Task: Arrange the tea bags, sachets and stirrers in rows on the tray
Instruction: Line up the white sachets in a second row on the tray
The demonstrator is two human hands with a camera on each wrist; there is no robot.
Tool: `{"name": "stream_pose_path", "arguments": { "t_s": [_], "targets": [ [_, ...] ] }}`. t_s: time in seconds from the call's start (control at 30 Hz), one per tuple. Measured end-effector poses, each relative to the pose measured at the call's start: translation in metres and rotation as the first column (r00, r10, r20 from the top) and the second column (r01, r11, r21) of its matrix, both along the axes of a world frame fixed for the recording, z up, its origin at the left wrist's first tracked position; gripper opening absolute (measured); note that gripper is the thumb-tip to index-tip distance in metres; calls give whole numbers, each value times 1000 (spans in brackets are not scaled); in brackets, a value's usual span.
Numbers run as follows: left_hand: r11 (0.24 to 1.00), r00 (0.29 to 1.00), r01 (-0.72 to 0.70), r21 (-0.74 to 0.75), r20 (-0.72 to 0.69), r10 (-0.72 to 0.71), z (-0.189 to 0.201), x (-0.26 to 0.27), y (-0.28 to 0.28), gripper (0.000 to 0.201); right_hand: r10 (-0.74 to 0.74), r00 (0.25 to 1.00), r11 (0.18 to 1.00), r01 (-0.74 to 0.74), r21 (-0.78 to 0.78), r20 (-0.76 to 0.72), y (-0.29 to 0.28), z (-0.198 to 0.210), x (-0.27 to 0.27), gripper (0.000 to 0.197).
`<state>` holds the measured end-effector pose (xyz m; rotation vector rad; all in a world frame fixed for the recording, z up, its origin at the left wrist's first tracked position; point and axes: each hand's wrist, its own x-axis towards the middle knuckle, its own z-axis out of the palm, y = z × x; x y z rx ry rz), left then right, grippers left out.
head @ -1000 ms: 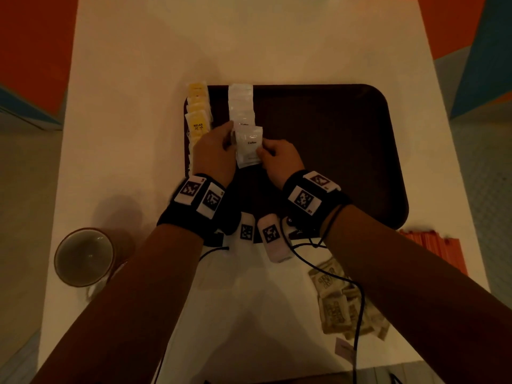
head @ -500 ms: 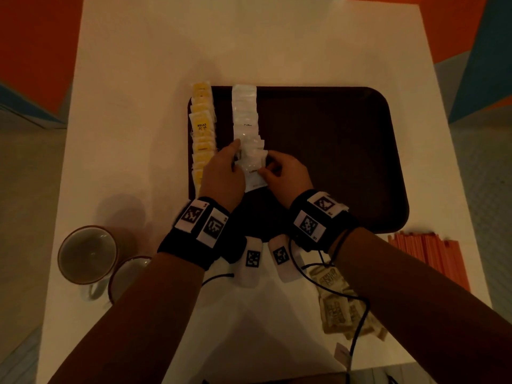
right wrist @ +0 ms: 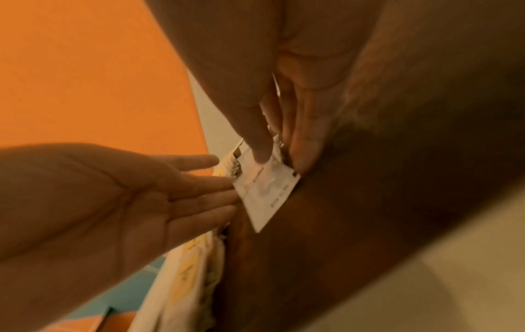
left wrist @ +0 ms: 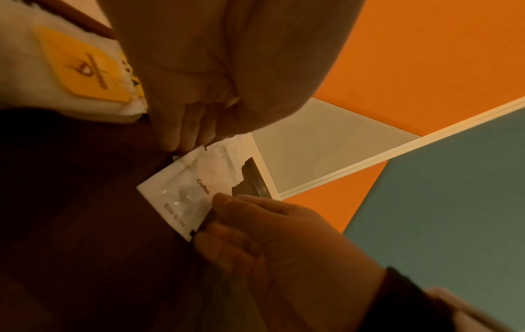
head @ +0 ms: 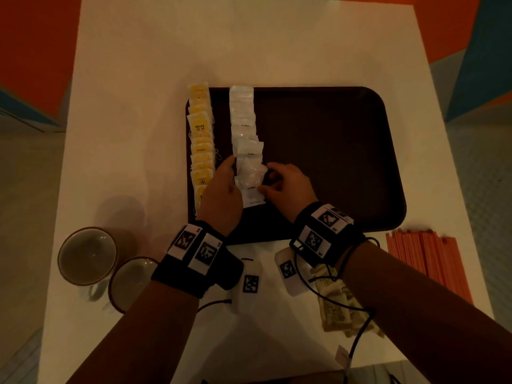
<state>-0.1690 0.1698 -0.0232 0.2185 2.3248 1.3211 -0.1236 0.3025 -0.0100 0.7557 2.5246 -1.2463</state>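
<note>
A dark brown tray point(head: 332, 162) holds a row of yellow tea bags point(head: 201, 134) along its left edge. Beside that runs a row of white coffee sachets point(head: 242, 115). The nearest white sachet point(head: 250, 187) lies at the near end of that row, overlapping the one before it. My left hand point(head: 228, 167) touches its left edge with straight fingers point(right wrist: 199, 179). My right hand point(head: 270, 184) pinches its right edge, thumb point(right wrist: 255, 139) on top and fingers behind. The left wrist view shows the same sachet point(left wrist: 184, 193) flat on the tray.
Orange stirrers point(head: 426, 261) lie in a bundle on the white table point(head: 138, 79), right of the tray's near corner. Brown sachets point(head: 335, 303) are piled under my right forearm. Two cups point(head: 87, 254) stand at the near left. Cables trail from both wristbands.
Both hands brought the white sachet toward me and down onto the near end of the white row. My left hand's fingers have straightened against its edge.
</note>
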Motion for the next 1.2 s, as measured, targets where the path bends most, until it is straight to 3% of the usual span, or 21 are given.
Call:
{"name": "stream_pose_path", "arguments": {
  "t_s": [0.2,0.43,0.63,0.83,1.2],
  "targets": [
    [998,1000,28,63,12,-29,-1,-1,-1,51,18,997,999,-21,-36,-79,-5,-3,3,43],
    [990,997,39,133,65,-48,2,-1,0,60,-64,988,992,48,-120,-138,-4,1,4,46],
    [989,997,2,147,73,-12,7,-3,6,49,-47,994,986,30,-167,-97,-5,-1,-2,44],
    [978,990,-19,207,141,-11,12,-14,13,55,-96,991,980,78,-185,-89,-4,-7,-13,51],
    [987,978,-50,150,206,18,5,-20,13,62,-41,994,988,25,-154,-105,-8,-4,-7,53]
  ]
}}
